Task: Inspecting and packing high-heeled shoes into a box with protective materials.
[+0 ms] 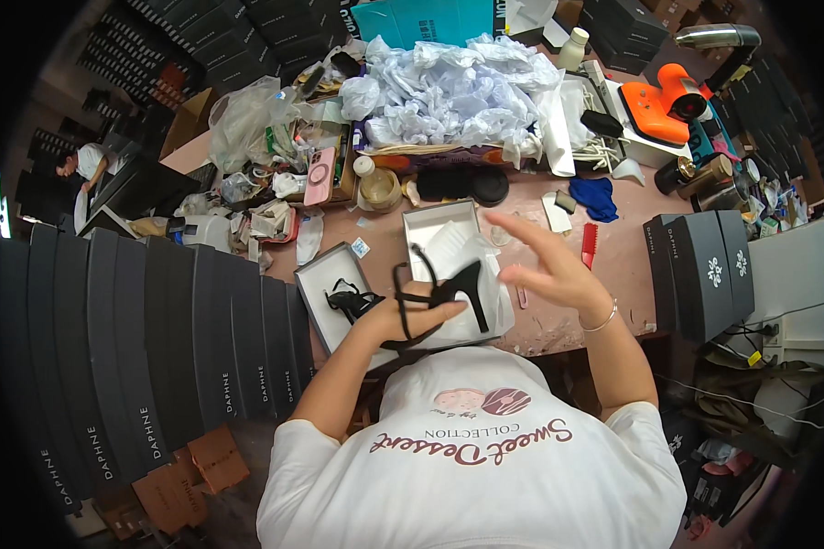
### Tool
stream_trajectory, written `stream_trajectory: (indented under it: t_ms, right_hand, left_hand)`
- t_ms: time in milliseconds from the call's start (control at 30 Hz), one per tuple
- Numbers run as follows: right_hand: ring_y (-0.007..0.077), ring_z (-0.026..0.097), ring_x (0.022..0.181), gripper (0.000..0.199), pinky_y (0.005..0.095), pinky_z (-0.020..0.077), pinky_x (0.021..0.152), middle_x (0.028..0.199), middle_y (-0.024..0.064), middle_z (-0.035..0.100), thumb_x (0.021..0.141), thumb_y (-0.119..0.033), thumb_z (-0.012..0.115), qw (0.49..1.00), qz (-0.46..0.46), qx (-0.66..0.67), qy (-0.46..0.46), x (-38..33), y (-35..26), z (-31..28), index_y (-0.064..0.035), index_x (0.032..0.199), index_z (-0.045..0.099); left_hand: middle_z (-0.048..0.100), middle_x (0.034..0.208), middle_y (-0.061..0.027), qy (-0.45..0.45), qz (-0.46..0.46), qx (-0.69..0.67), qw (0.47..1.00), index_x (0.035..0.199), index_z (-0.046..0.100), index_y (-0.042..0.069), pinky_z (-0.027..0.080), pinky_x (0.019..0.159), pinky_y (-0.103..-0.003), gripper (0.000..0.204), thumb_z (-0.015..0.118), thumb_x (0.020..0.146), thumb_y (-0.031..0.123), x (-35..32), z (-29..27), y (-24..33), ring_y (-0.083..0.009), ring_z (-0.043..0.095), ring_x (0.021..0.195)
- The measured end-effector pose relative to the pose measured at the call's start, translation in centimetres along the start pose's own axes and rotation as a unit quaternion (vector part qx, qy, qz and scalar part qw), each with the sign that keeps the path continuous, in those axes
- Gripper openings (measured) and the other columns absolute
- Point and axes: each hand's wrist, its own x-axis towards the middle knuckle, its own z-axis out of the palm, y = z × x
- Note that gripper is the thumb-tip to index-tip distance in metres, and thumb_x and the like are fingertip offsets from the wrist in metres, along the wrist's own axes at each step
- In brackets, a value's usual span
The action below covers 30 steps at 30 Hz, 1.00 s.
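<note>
A black high-heeled strappy sandal [449, 291] is in my left hand [403, 317], its heel toward the right and its thin straps standing up. My right hand [549, 261] is raised to the right of the sandal, fingers apart and holding nothing. Beneath the sandal lies a grey-edged shoe box [439, 212] with white tissue paper [493, 274] in it. To its left, a second box part [313, 274] holds another black strappy sandal [350, 297], partly hidden by my left wrist.
Crumpled white paper [449, 91] fills a container at the back. A red comb [589, 245] and a blue cloth [595, 199] lie right of my hands. Dark shoe boxes are stacked at left [174, 339] and right [705, 274]. A pink phone [319, 176] stands near a jar [378, 190].
</note>
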Motion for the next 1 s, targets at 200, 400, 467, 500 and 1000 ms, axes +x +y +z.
stream_trajectory:
  t_ms: [200,400,467,500,1000]
  right_hand:
    - [0.0302,0.062,0.092,0.086,0.0335,0.0470,0.084,0.108,0.0190,0.062,0.071,-0.019,0.077,0.952,0.109,0.078,-0.275,0.8,1.6,6.3,-0.0093,0.143,0.030]
    - [0.0243,0.060,0.092,0.083,0.0305,0.0475,0.080,0.111,0.0157,0.057,0.070,-0.001,0.073,0.990,0.111,0.089,-0.011,-2.7,0.4,9.5,-0.0105,0.142,0.032]
    - [0.0258,0.059,0.091,0.085,0.0301,0.0470,0.081,0.112,0.0150,0.055,0.068,0.000,0.073,0.996,0.071,-0.007,0.060,-3.0,-0.1,10.6,-0.0095,0.142,0.032]
    - [0.0324,0.054,0.105,0.090,0.0312,0.0457,0.088,0.125,0.0190,0.047,0.066,-0.003,0.076,0.996,0.079,-0.004,0.028,-3.2,0.3,11.1,-0.0084,0.143,0.029]
    - [0.0308,0.055,0.104,0.082,0.0327,0.0429,0.092,0.132,0.0230,0.041,0.072,-0.008,0.061,0.993,0.050,0.105,0.033,-3.8,4.5,13.8,-0.0109,0.145,0.024]
  left_hand:
    - [0.066,0.083,-0.0184,-0.069,-0.011,0.302,0.951,0.094,0.063,0.001,0.049,0.073,-0.042,0.041,0.071,0.073,0.036,-0.8,-2.3,2.8,-0.0375,0.063,0.082]
    - [0.046,0.132,-0.0139,0.574,0.188,-0.158,0.781,0.132,0.042,0.005,0.026,0.108,-0.036,0.052,0.058,0.086,0.025,-5.8,-2.1,-1.8,-0.0252,0.040,0.126]
    - [0.040,0.137,-0.0160,0.563,0.139,-0.349,0.736,0.136,0.033,0.002,0.022,0.110,-0.035,0.066,0.049,0.092,0.049,-5.5,0.6,-4.5,-0.0248,0.035,0.130]
    - [0.042,0.135,-0.0167,0.472,0.115,-0.509,0.710,0.135,0.036,0.001,0.025,0.109,-0.037,0.074,0.046,0.089,0.058,-5.1,2.3,-4.6,-0.0260,0.038,0.129]
    - [0.050,0.130,-0.0104,0.369,0.133,-0.434,0.811,0.134,0.041,0.001,0.035,0.103,-0.034,0.049,0.049,0.097,0.032,-0.2,5.7,-4.0,-0.0181,0.048,0.119]
